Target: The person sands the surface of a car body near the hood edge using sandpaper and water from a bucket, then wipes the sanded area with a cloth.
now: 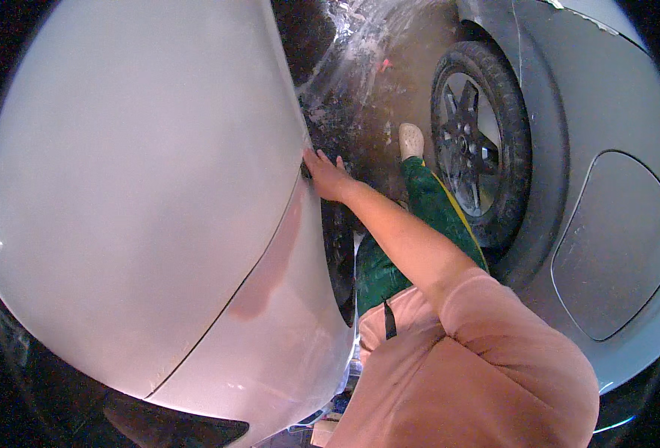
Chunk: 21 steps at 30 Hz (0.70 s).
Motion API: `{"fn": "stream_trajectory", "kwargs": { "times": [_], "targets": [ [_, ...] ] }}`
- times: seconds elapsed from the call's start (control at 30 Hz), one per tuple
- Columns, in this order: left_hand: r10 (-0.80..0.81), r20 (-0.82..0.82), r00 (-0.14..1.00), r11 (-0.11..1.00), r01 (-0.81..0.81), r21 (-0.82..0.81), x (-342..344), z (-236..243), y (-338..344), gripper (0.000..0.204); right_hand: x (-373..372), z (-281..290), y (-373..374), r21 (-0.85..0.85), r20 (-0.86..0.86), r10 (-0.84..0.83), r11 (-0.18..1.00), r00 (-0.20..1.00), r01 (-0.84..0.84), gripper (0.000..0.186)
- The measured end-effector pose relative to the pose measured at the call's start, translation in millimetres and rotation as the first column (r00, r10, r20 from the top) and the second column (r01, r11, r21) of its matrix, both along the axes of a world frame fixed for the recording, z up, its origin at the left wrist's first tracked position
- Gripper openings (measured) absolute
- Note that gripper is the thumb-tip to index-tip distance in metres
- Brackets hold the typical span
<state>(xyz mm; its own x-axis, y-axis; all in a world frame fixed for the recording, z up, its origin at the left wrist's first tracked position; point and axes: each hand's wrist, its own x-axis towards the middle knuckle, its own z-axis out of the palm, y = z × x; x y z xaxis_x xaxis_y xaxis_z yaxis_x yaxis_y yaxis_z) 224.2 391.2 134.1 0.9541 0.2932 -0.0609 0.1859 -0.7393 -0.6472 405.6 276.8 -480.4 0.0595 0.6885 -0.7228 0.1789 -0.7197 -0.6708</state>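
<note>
My right hand (326,176) rests against the side edge of a pale grey car body, just where the large smooth panel (150,164) meets the lower side panel (270,351). Its fingers are stretched out and a little apart, pointing away from me. Under the palm shows a small dark spot that I cannot make out. A dull reddish patch (266,280) marks the side panel below the seam, nearer to me than the hand. The panels look matt and cloudy. My left hand does not show.
Close on the right stands a second, grey car with a black-spoked wheel (464,142) and a fuel flap (614,246). Between the cars, the dark floor (378,97) has white smears. My leg in green trousers (442,201) and a pale shoe (412,140) stand there.
</note>
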Motion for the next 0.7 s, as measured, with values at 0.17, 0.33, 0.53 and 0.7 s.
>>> {"fn": "stream_trajectory", "kwargs": {
  "times": [0.17, 0.33, 0.53, 0.7],
  "targets": [
    [0.028, 0.002, 1.000, 1.000, -0.028, 0.008, 3.5, -1.1, -1.2, 0.062, 3.9, -37.3, 2.2, 0.040, -0.021, -0.028, 0.999, 0.999, 0.028, 0.076],
    [0.051, 0.014, 0.999, 0.999, -0.051, -0.016, 2.2, -0.7, -5.5, 0.062, -19.3, 10.9, -17.0, 0.167, -0.077, -0.145, 0.973, 0.986, 0.156, 0.072],
    [0.070, 0.025, 0.997, 0.996, -0.068, -0.055, -3.4, 6.6, -0.7, 0.063, 2.6, 168.5, -35.8, 0.323, -0.074, -0.126, 0.936, 0.989, 0.143, 0.068],
    [0.051, 0.037, 0.998, 0.998, -0.050, -0.042, -1.5, 3.5, -2.3, 0.064, -10.8, 228.5, -51.8, 0.616, 0.000, -0.239, 0.765, 0.971, 0.188, 0.071]
  ]
}}
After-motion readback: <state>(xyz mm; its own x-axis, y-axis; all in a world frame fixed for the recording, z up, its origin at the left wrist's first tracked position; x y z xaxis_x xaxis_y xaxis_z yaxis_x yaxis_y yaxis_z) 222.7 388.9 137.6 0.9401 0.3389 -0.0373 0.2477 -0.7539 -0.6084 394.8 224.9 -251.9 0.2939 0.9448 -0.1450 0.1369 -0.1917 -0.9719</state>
